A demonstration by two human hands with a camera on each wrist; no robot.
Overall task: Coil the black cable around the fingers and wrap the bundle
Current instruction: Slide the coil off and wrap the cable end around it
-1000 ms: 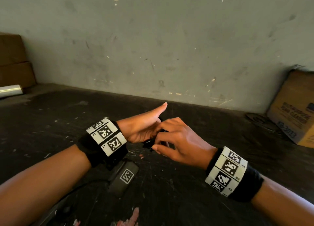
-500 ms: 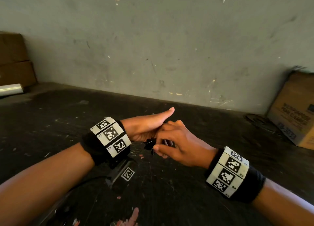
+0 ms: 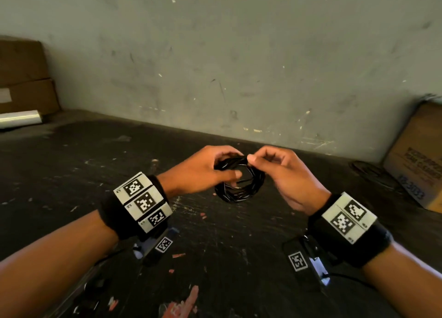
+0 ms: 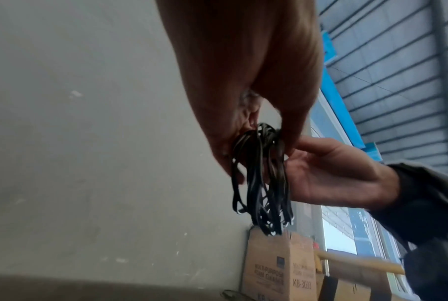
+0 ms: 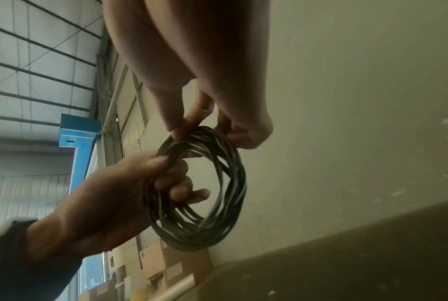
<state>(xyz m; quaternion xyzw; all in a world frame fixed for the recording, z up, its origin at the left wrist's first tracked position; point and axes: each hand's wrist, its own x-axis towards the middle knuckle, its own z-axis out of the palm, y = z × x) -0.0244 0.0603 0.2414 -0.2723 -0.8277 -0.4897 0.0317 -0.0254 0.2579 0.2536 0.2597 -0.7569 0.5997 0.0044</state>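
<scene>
The black cable (image 3: 241,193) is a loose round coil of several loops, held in the air above the dark table (image 3: 95,174). My left hand (image 3: 233,164) grips the coil's upper left side, with its thumb in front and its fingers passing through the ring. My right hand (image 3: 257,161) pinches the top of the coil between thumb and fingertips. The right wrist view shows the open ring of cable (image 5: 233,183) with the left hand's fingers (image 5: 181,191) inside it and my right hand (image 5: 205,130) at its top. In the left wrist view the cable (image 4: 264,193) hangs edge-on from my left hand (image 4: 259,142).
A grey wall runs behind the table. One cardboard box (image 3: 416,157) leans at the right, with a dark round object (image 3: 366,171) lying beside it. More boxes (image 3: 24,78) and a shiny roll (image 3: 19,119) sit at the far left.
The left hand was held flat with the right hand curled against it. Now both hands have risen and parted, and the coil hangs between them as an open ring.
</scene>
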